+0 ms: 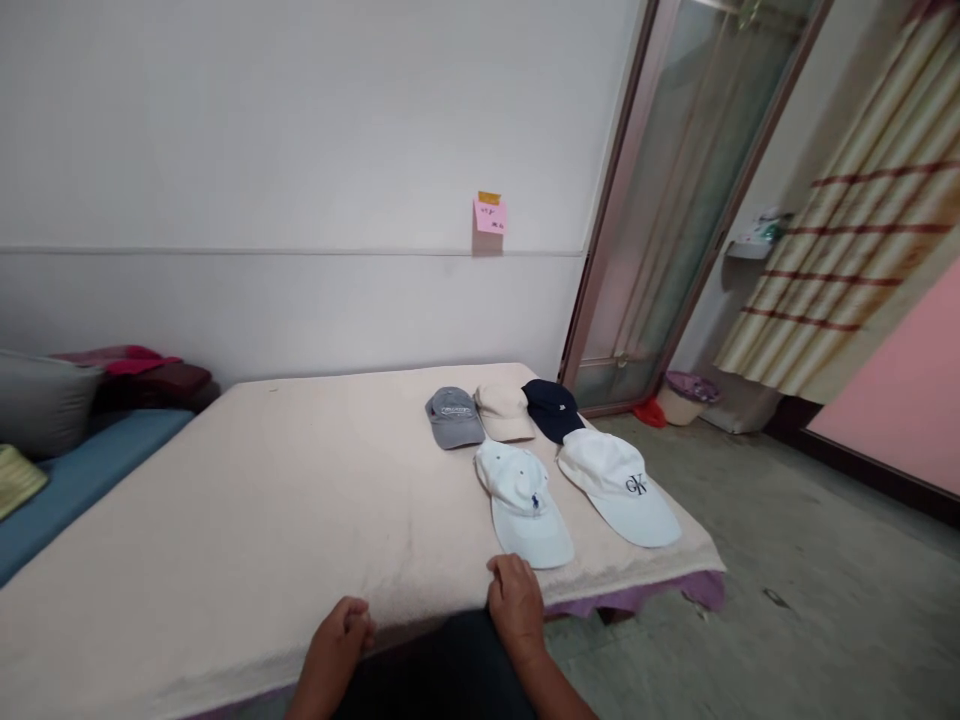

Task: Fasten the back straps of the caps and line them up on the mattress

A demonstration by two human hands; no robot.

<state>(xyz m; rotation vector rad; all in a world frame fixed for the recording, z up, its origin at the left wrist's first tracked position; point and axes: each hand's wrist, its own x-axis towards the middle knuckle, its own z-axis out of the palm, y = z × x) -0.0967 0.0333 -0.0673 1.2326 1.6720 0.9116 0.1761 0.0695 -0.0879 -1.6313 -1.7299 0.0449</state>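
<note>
Several caps lie on a cream-covered bed (300,510). In the back row are a grey cap (454,417), a beige cap (505,412) and a navy cap (553,408). In front of them lie a pale cap with a small dark logo (523,500) and a white cap with dark letters (621,485). My right hand (516,598) rests at the bed's front edge, just below the pale cap's brim, fingers curled with nothing visible in them. My left hand (339,640) is at the same edge further left, its fingers curled in and no object showing.
Pillows (45,400) and a blue mattress (112,475) are at the left. A pink note (490,216) hangs on the wall behind. To the right are a glass sliding door (667,190), a lined bin (684,397) and a striped curtain (855,240).
</note>
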